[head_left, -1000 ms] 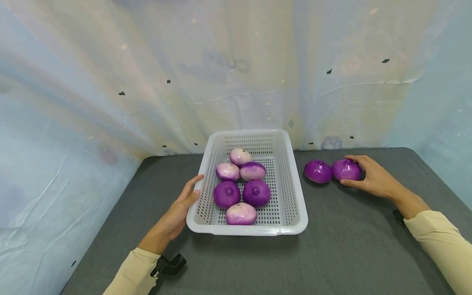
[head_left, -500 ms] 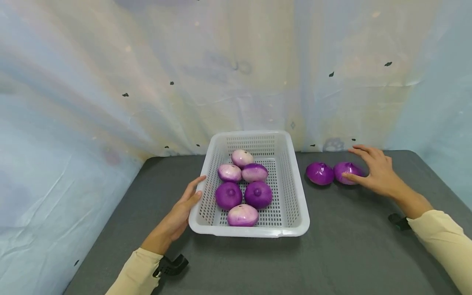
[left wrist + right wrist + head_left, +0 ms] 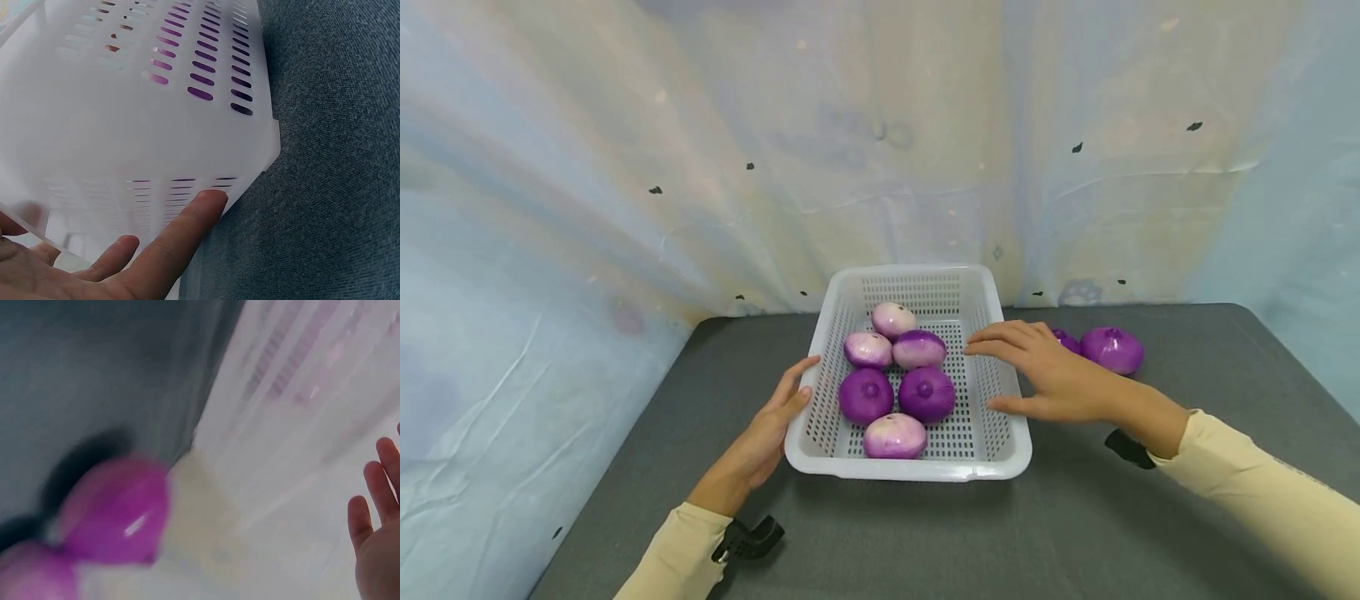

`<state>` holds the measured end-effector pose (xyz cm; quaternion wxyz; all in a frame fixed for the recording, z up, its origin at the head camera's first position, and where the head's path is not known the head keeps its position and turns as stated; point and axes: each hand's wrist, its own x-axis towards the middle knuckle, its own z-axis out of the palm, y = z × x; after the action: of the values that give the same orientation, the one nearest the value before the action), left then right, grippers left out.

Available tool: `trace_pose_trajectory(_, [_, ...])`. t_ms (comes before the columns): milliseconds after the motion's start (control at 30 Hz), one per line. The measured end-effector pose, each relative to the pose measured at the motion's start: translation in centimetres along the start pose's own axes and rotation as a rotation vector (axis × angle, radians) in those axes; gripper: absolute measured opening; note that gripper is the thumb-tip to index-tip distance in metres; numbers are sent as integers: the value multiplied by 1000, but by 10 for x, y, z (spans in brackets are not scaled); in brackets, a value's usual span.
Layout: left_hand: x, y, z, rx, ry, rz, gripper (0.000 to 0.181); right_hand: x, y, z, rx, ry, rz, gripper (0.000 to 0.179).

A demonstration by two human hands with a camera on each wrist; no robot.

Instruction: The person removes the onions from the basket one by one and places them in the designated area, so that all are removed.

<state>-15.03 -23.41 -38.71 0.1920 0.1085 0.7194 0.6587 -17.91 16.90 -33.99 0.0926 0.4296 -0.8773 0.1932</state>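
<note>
A white plastic basket (image 3: pixel 906 470) stands mid-table with several purple and pale onions (image 3: pixel 927 395) inside. My left hand (image 3: pixel 763 435) holds its left rim, with thumb and a fingertip at the edge; in the left wrist view other fingers (image 3: pixel 172 253) lie along the perforated outer wall. Fingers spread, my right hand (image 3: pixel 1060 379) hovers over the basket's right rim and holds nothing. Two shiny purple onions sit on the table to the right: one (image 3: pixel 1112 350) fully seen, the other (image 3: pixel 1066 340) partly hidden behind the right hand.
Dark grey cloth covers the table (image 3: pixel 880 542). A pale patterned curtain (image 3: pixel 880 150) hangs behind it and along the sides. In the right wrist view an onion (image 3: pixel 119 512) is blurred, with part of a second at the lower left.
My right hand has come off the far right onion and moved left, over the basket's right side. Both loose onions stay on the table. My left hand keeps its place.
</note>
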Motion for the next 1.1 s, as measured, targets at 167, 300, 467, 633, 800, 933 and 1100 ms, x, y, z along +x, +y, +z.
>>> trace_pose_trajectory(167, [2,0,0,-6,3,1,52,30,-26,12,91,-170,-41,63])
trace_pose_trajectory(300, [4,-2,1,-15,-4,2,52,47,-36,24,101,-278,-99,63])
trace_pose_trajectory(467, [4,-5,0,-25,-7,5,52,62,-44,39,74,-352,-185,65])
trace_pose_trajectory(633, [4,-7,0,-25,-4,11,51,70,-48,54,99,-393,-227,67])
trace_pose_trajectory(800, [4,-6,3,-12,-16,5,51,68,-50,64,59,-458,-255,76])
trace_pose_trajectory(933, [3,-4,2,-17,-8,8,51,70,-50,67,42,-465,-280,82])
trace_pose_trajectory(1100, [3,-3,-1,-21,-6,13,51,74,-50,70,42,-455,-294,77])
